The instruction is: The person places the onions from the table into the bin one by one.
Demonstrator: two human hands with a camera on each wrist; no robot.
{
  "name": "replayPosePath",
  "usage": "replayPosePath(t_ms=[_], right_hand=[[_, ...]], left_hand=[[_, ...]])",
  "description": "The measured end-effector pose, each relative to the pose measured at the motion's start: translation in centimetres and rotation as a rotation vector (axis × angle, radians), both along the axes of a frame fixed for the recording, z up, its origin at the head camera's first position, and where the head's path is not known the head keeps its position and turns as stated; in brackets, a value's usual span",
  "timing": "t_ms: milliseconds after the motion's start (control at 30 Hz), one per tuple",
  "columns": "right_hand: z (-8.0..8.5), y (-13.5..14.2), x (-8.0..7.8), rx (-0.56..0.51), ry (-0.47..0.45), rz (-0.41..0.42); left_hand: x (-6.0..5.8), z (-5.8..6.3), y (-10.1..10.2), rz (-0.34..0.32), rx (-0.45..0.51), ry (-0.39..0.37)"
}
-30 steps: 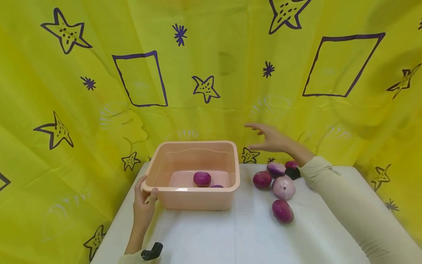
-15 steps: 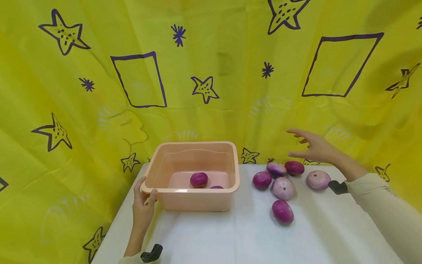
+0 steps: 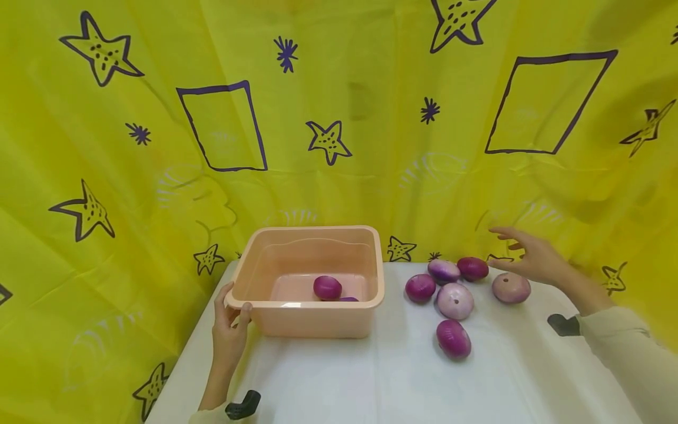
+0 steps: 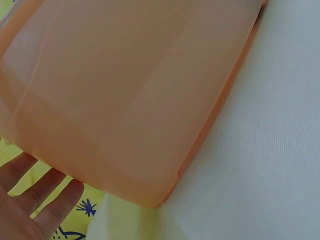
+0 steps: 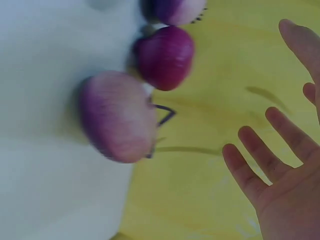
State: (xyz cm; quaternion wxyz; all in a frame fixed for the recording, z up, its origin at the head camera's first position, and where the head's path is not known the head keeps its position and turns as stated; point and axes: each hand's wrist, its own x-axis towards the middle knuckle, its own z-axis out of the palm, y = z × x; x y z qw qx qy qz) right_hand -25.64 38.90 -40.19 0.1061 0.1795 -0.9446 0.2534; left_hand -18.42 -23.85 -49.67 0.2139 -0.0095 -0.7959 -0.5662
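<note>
At the near left corner of a peach plastic basin (image 3: 318,321), my left hand (image 3: 229,333) grips the rim, thumb at the front and fingers along the side. The left wrist view shows its fingers (image 4: 60,197) against the basin wall. Inside the basin lie a purple-red onion (image 3: 327,288) and another onion (image 3: 348,299) mostly hidden by the front rim. My right hand (image 3: 535,259) hovers with spread fingers, holding nothing, over a pale pinkish onion (image 3: 511,288). A dark red onion (image 3: 473,269) lies just left of that hand. In the right wrist view the pale onion (image 5: 119,117) is apart from the fingers.
On the white table (image 3: 328,383) are more onions: a purple-white one (image 3: 444,271), a red one (image 3: 421,288), a pale one (image 3: 455,301) and a red one (image 3: 454,340) nearer the front. A yellow patterned curtain (image 3: 371,194) hangs behind the table.
My right hand has moved right, away from the basin, and then lowered toward the pale onion. The onion in the basin rocks slightly. My left hand stays on the rim.
</note>
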Motion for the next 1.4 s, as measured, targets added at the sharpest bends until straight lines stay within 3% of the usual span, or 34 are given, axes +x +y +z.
replayPosePath(t_ms=[300, 433, 633, 933, 1400], right_hand=[[-5.2, 2.3, 1.1, -0.005, -0.060, -0.082], [-6.7, 3.2, 1.5, -0.017, -0.127, -0.111], [-8.5, 4.0, 2.0, -0.002, -0.132, -0.108], [-9.3, 3.9, 2.4, -0.003, -0.225, -0.154], [-9.5, 4.0, 2.6, -0.002, -0.230, -0.171]], left_hand=[[-0.2, -0.2, -0.1, 0.012, -0.027, 0.013], [-0.2, -0.3, -0.1, 0.012, -0.027, 0.012], [-0.1, 0.1, 0.0, -0.002, -0.025, 0.021], [-0.1, 0.0, -0.1, -0.006, -0.008, 0.023], [-0.2, -0.2, -0.1, 0.009, -0.008, 0.011]])
